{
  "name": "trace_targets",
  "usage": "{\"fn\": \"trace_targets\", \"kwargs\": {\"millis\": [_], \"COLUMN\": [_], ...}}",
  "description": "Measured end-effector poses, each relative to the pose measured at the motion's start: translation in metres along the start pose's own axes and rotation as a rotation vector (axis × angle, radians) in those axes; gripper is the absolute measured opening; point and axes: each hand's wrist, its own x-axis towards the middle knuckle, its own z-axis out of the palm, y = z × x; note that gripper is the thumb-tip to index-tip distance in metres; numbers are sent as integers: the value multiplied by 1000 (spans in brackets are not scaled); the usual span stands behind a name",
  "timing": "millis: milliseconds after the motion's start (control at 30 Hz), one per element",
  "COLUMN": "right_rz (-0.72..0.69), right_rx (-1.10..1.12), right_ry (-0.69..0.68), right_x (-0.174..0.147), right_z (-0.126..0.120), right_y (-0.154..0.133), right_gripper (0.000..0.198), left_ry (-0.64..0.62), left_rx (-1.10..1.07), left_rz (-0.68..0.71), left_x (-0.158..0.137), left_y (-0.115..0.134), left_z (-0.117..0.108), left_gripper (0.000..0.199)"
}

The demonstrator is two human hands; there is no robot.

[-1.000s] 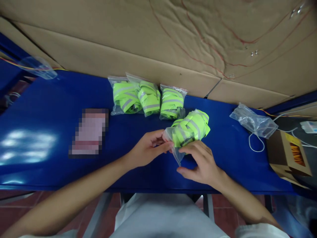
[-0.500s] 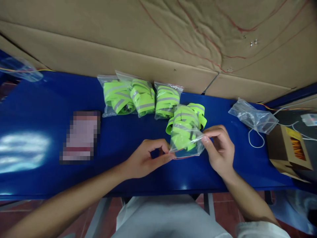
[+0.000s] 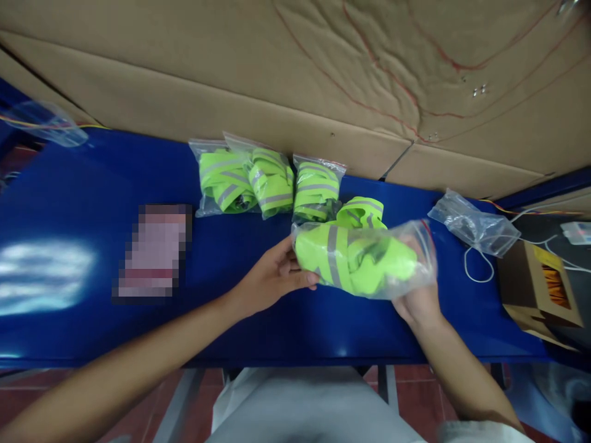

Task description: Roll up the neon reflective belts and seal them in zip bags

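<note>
Between my hands is a clear zip bag (image 3: 360, 258) with a neon yellow-green reflective strap bundled inside, lying sideways. My left hand (image 3: 272, 277) pinches its left end between thumb and fingers. At the other end my right hand (image 3: 418, 295) grips the bag from behind, its fingers mostly covered by the plastic; the bag's red seal edge is on this side. Just beyond the bag, a loose yellow-green strap (image 3: 364, 206) with grey stripes rests on the blue table (image 3: 221, 252), partly hidden.
Several filled zip bags (image 3: 316, 187) stand along the cardboard wall (image 3: 207, 92). A pixelated phone-like object (image 3: 154, 252) lies at left. To the right are a crumpled clear plastic bag (image 3: 475, 221), a white cord (image 3: 480, 277) and an open cardboard box (image 3: 538, 283).
The held bag has turned from upright to sideways and come off the loose strap. My right hand has shifted from pinching its lower corner to holding its end from behind.
</note>
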Motion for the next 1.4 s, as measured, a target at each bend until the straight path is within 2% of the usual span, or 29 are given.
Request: {"fn": "trace_targets", "kwargs": {"millis": [67, 167, 233, 367, 467, 667, 733, 833, 900, 1067, 1200, 1333, 1400], "right_rz": [-109, -223, -268, -319, -344, -382, -423, -485, -438, -192, -214, -279, -250], "right_rx": [-89, -243, -346, -467, -505, -559, -605, -688, -680, -481, -485, -559, -528], "right_ry": [8, -82, -159, -316, -422, -363, -316, -289, -325, -435, -434, -382, -370], "right_x": [4, 8, 10, 11, 12, 7, 5, 3, 3, 7, 9, 7, 6], "right_z": [-1, -7, -11, -15, -15, -12, -10, -8, -8, -9, -9, -7, -5], "right_y": [0, -7, -12, -18, -15, -11, -12, -11, -9, -3, 1, 3, 1], "right_gripper": [20, 17, 23, 46, 49, 55, 59, 63, 64, 54, 54, 55, 53], "left_ry": [54, 121, 124, 131, 111, -37, -24, 74, 124, 156, 159, 102, 69], "left_rx": [12, 33, 51, 115, 187, 289, 301, 343, 402, 534, 622, 719, 733], "left_rz": [2, 31, 35, 25, 26, 26, 34, 57, 65, 63, 146, 247, 261], "left_x": [1, 4, 6, 7, 5, -2, -3, -1, 0, -2, -4, -5, -6], "left_y": [2, 3, 3, 2, 2, 5, 6, 7, 7, 2, 0, 1, 2], "left_z": [0, -1, -2, -4, -4, 0, 2, 1, -2, -6, -8, -10, -8], "left_gripper": [46, 42, 40, 41, 41, 31, 28, 24, 26, 28, 25, 29, 29]}}
